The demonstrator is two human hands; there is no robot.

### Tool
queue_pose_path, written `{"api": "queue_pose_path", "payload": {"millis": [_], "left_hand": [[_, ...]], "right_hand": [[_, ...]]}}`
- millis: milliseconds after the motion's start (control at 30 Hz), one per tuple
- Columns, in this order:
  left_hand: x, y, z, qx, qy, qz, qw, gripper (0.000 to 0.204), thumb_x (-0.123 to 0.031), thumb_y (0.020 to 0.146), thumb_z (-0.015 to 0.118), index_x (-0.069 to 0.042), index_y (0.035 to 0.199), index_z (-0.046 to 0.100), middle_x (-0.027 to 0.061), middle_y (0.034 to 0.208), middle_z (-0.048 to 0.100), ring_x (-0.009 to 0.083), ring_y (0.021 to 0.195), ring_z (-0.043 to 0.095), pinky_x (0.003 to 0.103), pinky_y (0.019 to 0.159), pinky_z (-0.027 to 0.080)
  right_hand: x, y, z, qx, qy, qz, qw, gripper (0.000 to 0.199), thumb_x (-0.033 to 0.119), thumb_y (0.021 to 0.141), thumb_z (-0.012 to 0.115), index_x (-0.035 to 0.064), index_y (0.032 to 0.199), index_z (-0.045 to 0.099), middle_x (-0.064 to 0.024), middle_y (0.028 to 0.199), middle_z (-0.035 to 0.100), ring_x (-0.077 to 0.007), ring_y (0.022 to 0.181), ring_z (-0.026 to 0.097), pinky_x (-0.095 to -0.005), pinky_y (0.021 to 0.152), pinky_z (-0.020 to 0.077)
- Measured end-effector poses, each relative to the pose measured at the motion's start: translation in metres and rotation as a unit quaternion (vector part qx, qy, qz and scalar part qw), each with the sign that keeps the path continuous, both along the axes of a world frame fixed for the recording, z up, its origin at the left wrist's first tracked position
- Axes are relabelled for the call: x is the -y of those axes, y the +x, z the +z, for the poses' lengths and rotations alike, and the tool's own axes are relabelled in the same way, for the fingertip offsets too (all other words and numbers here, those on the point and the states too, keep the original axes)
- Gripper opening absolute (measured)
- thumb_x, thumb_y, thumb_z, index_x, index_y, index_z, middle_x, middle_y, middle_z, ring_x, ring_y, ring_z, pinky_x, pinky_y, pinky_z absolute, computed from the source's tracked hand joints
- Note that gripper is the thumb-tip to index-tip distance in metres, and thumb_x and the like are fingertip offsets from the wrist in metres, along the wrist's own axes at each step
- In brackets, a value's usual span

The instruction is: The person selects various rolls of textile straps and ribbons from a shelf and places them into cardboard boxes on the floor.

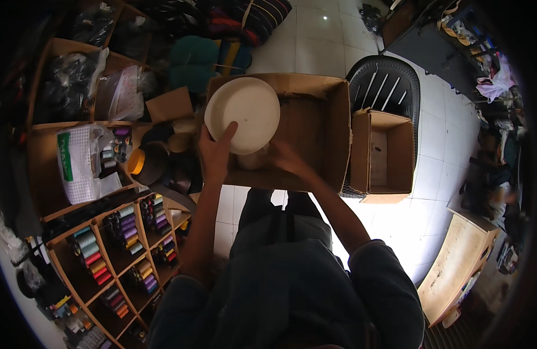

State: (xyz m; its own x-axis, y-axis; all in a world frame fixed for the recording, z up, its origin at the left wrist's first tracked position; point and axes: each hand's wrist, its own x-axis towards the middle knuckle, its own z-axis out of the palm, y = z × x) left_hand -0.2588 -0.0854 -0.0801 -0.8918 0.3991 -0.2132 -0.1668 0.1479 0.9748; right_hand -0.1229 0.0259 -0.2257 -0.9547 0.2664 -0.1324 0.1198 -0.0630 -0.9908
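A round cream-coloured dish or lid (pixel 251 107), with a shallow rim, is tilted up over the left part of a large open cardboard box (pixel 337 136). My left hand (pixel 217 152) grips its lower left edge, the thumb lying on its inner face. Just below the round piece shows a pale cylindrical part (pixel 249 161); whether the two are joined I cannot tell. Beside that part is my right hand (pixel 287 158), smeared by motion, its fingertips partly lost in the blur.
To the right, a smaller cardboard box (pixel 390 152) sits on a black plastic chair (pixel 367 72). Wooden shelves on the left hold several thread spools (pixel 93 256) and a white package (pixel 77 166). Lower right stands a wooden cabinet (pixel 454 264). Teal bundles (pixel 193 63) lie behind the large box.
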Motion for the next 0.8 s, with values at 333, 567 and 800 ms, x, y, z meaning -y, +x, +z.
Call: {"api": "queue_pose_path", "payload": {"millis": [333,567,800], "left_hand": [[-0.017,0.021,0.101,-0.122,-0.016,-0.046,0.991,0.047,-0.017,0.075,0.078,0.003,0.111,0.055,0.013,0.101,0.064,0.0171,0.089,0.063,0.03,0.078,0.051],[-0.022,0.022,0.178,-0.178,0.004,-0.033,0.984,0.047,-0.024,0.073,0.079,0.003,0.106,0.058,0.0124,0.097,0.065,0.0171,0.085,0.063,0.029,0.076,0.051],[-0.019,0.02,0.241,-0.269,0.027,-0.062,0.961,0.047,-0.026,0.072,0.08,0.002,0.104,0.06,0.0122,0.093,0.066,0.0165,0.081,0.065,0.029,0.074,0.052]], "right_hand": [[0.007,-0.027,0.024,-0.064,-0.139,-0.004,0.988,0.072,0.01,0.075,0.072,0.0028,0.138,0.039,-0.0162,0.14,0.043,-0.0286,0.13,0.04,-0.0398,0.108,0.0323],[-0.008,-0.02,-0.009,-0.028,0.165,0.111,0.98,0.072,0.023,0.072,0.076,0.0037,0.134,0.045,-0.0168,0.132,0.048,-0.0313,0.122,0.047,-0.0393,0.104,0.0369],[-0.02,-0.03,0.123,-0.074,0.083,0.004,0.994,0.071,0.033,0.076,0.076,0.004,0.134,0.045,-0.017,0.132,0.051,-0.0286,0.123,0.047,-0.0377,0.101,0.0385]]}}
